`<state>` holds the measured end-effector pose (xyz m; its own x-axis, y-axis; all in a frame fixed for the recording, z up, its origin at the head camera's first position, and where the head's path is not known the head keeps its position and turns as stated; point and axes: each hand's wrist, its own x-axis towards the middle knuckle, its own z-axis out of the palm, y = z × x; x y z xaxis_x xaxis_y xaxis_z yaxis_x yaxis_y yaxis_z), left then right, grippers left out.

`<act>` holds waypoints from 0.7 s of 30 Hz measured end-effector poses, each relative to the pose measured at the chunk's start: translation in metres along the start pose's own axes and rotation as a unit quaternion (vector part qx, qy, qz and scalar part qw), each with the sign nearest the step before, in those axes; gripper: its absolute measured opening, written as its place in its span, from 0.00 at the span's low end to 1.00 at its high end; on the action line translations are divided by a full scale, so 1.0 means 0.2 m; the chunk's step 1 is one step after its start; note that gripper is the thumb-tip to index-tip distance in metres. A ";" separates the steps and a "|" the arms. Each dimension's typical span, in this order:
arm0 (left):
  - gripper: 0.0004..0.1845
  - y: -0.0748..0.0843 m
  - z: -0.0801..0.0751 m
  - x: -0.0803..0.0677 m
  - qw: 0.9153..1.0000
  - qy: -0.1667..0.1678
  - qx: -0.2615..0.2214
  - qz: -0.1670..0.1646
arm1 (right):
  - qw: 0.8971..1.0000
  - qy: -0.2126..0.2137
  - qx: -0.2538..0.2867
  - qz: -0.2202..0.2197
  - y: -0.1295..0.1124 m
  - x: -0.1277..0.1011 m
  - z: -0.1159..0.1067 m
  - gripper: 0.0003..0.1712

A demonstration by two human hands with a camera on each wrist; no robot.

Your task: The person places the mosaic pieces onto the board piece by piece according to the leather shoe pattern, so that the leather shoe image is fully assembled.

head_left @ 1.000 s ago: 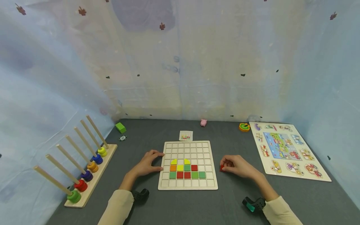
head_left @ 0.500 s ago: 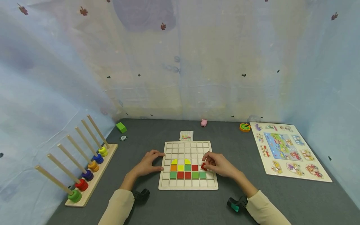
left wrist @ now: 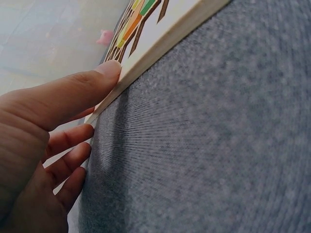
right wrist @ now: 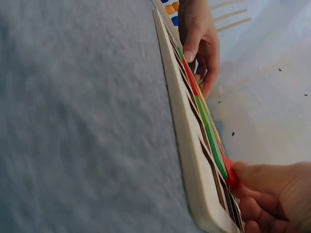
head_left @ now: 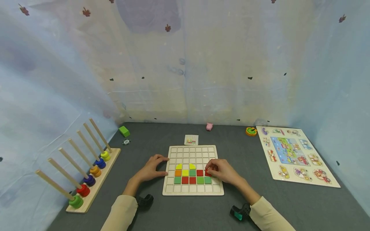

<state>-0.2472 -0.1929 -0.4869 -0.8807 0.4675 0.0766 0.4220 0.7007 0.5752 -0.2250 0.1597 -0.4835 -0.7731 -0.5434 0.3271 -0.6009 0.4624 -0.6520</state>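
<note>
A square wooden grid board (head_left: 193, 190) lies flat on the table, with green, red, orange and yellow tiles set in its lower half. The right hand (head_left: 223, 170) pinches a red tile (head_left: 207, 173) at a cell right of another red tile (head_left: 199, 173) and just above a green one (head_left: 207, 180). In the right wrist view the thumb presses on the red tile (right wrist: 230, 170) beside the green tiles. The left hand (head_left: 151, 167) touches the board's left edge with thumb and index finger spread apart. Its thumb (left wrist: 109, 70) rests at that edge in the left wrist view.
A small pattern card (head_left: 191, 139) lies behind the board. At left stands a peg rack (head_left: 98, 184) with coloured rings, near a green block (head_left: 124, 131) and a chip (head_left: 126, 141). A pink pig (head_left: 209, 126), a round orange-green toy (head_left: 251, 131) and a picture puzzle (head_left: 306, 181) are farther back and right.
The right hand has moved left from the table beside the board, bringing the red tile onto the grid and down at a cell. The left hand stays at the board's edge.
</note>
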 end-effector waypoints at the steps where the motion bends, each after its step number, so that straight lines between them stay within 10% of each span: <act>1: 0.33 0.00 0.00 0.00 1.000 0.000 0.001 -0.001 | 1.000 0.006 -0.004 0.006 0.00 0.00 0.01 0.02; 21: 0.33 0.01 0.00 -0.01 1.000 -0.004 -0.003 -0.010 | 0.999 0.025 -0.020 -0.007 -0.04 0.00 0.02 0.02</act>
<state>-0.2459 -0.1928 -0.4861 -0.8867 0.4586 0.0585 0.4038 0.7066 0.5810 -0.2196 0.1535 -0.4801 -0.7731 -0.5144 0.3711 -0.6186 0.4825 -0.6201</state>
